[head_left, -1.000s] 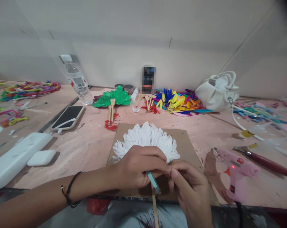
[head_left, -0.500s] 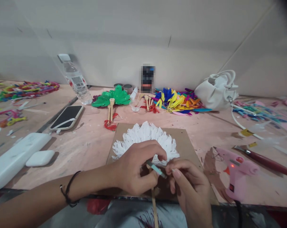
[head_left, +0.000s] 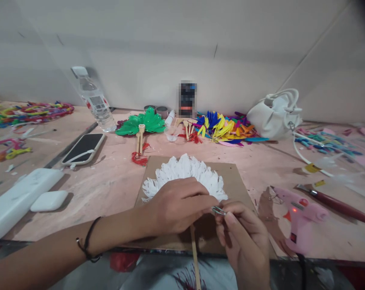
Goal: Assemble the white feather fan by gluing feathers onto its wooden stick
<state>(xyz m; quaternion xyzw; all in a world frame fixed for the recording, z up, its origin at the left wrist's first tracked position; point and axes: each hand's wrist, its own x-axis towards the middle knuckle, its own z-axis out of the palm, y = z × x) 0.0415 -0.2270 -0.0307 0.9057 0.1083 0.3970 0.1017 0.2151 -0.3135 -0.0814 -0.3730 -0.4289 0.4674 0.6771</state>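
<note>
A white feather fan [head_left: 185, 173] lies on a brown cardboard sheet [head_left: 233, 181] at the table's near edge, with a wooden stick handle [head_left: 194, 253] running toward me. My left hand [head_left: 179, 205] rests closed over the fan's base. My right hand [head_left: 242, 237] meets it from the right. Both hands pinch a small silvery tool [head_left: 218, 210], like tweezers, between their fingertips.
A pink glue gun [head_left: 300, 217] and a red-handled knife [head_left: 336, 203] lie to the right. A phone [head_left: 84, 147], white cases [head_left: 19, 201], a water bottle [head_left: 94, 100], a green fan [head_left: 141, 124], coloured feathers [head_left: 224, 129] and a white bag [head_left: 275, 114] sit further off.
The thin tool hung down from my left fingers a second ago. It swung up level and now sits pinched between both hands' fingertips. My left hand closed down over the fan's base.
</note>
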